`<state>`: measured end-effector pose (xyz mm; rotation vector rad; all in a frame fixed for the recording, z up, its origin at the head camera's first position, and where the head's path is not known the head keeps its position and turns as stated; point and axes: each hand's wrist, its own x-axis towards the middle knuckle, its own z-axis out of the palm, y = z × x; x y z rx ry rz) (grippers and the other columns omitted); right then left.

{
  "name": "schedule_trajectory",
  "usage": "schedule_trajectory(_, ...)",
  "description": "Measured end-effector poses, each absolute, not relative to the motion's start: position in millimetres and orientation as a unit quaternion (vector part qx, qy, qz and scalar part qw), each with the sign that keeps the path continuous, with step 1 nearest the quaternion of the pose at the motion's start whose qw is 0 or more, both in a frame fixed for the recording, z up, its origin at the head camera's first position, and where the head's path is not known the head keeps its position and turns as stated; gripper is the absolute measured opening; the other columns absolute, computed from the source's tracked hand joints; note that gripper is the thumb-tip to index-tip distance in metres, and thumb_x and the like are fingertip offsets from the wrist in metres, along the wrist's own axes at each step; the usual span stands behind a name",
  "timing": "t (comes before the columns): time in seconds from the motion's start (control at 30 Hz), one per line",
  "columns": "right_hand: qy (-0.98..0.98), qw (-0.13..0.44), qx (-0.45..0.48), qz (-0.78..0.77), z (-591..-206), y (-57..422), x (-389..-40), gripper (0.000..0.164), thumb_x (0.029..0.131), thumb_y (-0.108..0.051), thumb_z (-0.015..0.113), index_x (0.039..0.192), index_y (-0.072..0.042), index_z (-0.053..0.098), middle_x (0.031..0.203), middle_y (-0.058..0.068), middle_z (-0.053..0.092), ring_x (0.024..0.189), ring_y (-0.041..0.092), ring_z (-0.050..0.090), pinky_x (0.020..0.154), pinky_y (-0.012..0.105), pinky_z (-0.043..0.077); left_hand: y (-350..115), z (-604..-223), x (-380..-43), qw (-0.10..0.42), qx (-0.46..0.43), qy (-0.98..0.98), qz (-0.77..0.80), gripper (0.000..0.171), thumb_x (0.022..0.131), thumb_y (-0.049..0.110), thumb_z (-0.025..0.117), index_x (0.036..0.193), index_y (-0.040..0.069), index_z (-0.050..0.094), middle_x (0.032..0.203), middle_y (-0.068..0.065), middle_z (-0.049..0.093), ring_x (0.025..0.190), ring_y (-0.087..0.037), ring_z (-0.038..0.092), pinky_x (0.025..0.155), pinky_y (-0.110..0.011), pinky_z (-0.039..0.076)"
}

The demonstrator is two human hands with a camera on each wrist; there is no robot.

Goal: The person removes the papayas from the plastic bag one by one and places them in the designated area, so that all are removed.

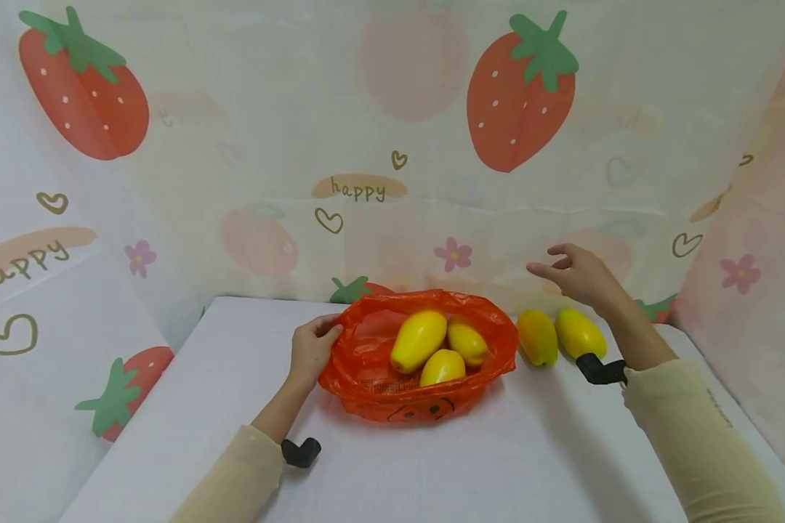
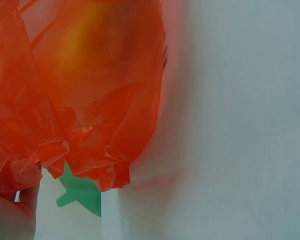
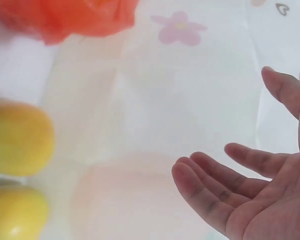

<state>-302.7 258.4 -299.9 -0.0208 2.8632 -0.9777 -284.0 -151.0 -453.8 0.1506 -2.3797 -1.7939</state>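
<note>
A red plastic bag stands on the table with its mouth spread wide. Inside it lie three yellow mangoes, the largest mango toward the left. My left hand pinches the bag's rim at its left side; in the left wrist view the bag hides most of that hand. To the right of the bag two more mangoes lie side by side, a greenish-yellow mango and another mango. Above these two hovers my right hand, fingers loosely bent and holding nothing, as the right wrist view also shows.
The white table runs back to a hanging cloth printed with strawberries, hearts and flowers. Similar cloth stands along the left and right sides. A black wrist-worn piece sits at the left cuff, and another black piece at the right.
</note>
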Motion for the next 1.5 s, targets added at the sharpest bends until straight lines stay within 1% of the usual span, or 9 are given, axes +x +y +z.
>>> schedule_trajectory(0.23,0.937,0.067,-0.014,-0.343,-298.2,237.1,-299.3,0.091,0.086,-0.064,0.058,0.151,-0.006,0.028,0.145,0.027,0.041,0.118,0.043,0.053,0.102,0.057,0.046,-150.4,-453.6,-283.8,0.084,0.048,-0.797,-0.596,0.029,0.097,0.013,0.058,0.124,0.006,0.066,0.118,-0.017,0.067,0.102,-0.027,0.061,0.095,-0.041,0.055)
schedule_trajectory(0.33,0.934,0.069,-0.012,-0.349,-298.3,227.0,-297.8,0.087,0.088,-0.06,0.059,0.15,-0.007,0.029,0.145,0.026,0.042,0.118,0.043,0.053,0.103,0.057,0.046,-150.1,-453.8,-283.4,0.087,0.047,-0.799,-0.593,0.029,0.097,0.013,0.058,0.123,0.005,0.066,0.119,-0.017,0.068,0.103,-0.028,0.062,0.096,-0.042,0.055)
schedule_trajectory(0.53,0.928,0.068,-0.012,-0.365,-299.5,207.2,-296.9,0.082,0.089,-0.056,0.06,0.148,-0.008,0.032,0.144,0.024,0.044,0.117,0.041,0.054,0.101,0.054,0.048,-149.4,-452.6,-282.2,0.087,0.047,-0.8,-0.592,0.029,0.097,0.013,0.058,0.124,0.005,0.066,0.12,-0.017,0.067,0.105,-0.029,0.062,0.097,-0.043,0.054)
schedule_trajectory(0.63,0.924,0.062,-0.009,-0.377,-301.9,198.0,-297.0,0.078,0.09,-0.054,0.061,0.147,-0.008,0.034,0.143,0.024,0.045,0.118,0.04,0.053,0.102,0.053,0.048,-149.5,-452.5,-282.4,0.085,0.047,-0.8,-0.592,0.029,0.098,0.014,0.057,0.125,0.006,0.066,0.121,-0.017,0.067,0.105,-0.029,0.062,0.097,-0.043,0.054)
schedule_trajectory(0.83,0.918,0.037,-0.006,-0.395,-311.0,181.0,-296.7,0.071,0.092,-0.049,0.06,0.144,-0.007,0.039,0.139,0.023,0.049,0.121,0.039,0.051,0.102,0.053,0.049,-149.9,-453.6,-282.9,0.089,0.047,-0.799,-0.592,0.029,0.098,0.014,0.057,0.125,0.006,0.066,0.122,-0.017,0.067,0.106,-0.029,0.062,0.097,-0.042,0.054)
schedule_trajectory(1.13,0.912,0.055,-0.01,-0.407,-326.6,155.5,-298.9,0.075,0.087,-0.053,0.065,0.144,-0.009,0.041,0.135,0.02,0.053,0.116,0.036,0.055,0.099,0.047,0.052,-150.3,-452.5,-280.1,0.081,0.049,-0.796,-0.598,0.03,0.098,0.013,0.057,0.126,0.007,0.065,0.122,-0.016,0.066,0.107,-0.028,0.062,0.098,-0.043,0.053)
schedule_trajectory(1.3,0.915,0.05,-0.027,-0.399,-337.7,144.6,-298.6,0.072,0.089,-0.051,0.064,0.141,-0.007,0.043,0.133,0.021,0.055,0.114,0.036,0.057,0.097,0.047,0.053,-149.7,-453.0,-279.7,0.081,0.046,-0.795,-0.6,0.03,0.098,0.013,0.056,0.126,0.007,0.065,0.123,-0.016,0.066,0.107,-0.028,0.062,0.098,-0.042,0.053)
schedule_trajectory(1.5,0.923,0.064,-0.036,-0.379,-351.0,133.6,-299.5,0.071,0.089,-0.051,0.064,0.14,-0.005,0.044,0.132,0.021,0.056,0.112,0.036,0.057,0.098,0.045,0.053,-148.3,-453.3,-281.2,0.089,0.042,-0.795,-0.598,0.029,0.098,0.011,0.057,0.125,0.005,0.065,0.122,-0.017,0.067,0.106,-0.029,0.062,0.097,-0.043,0.054)
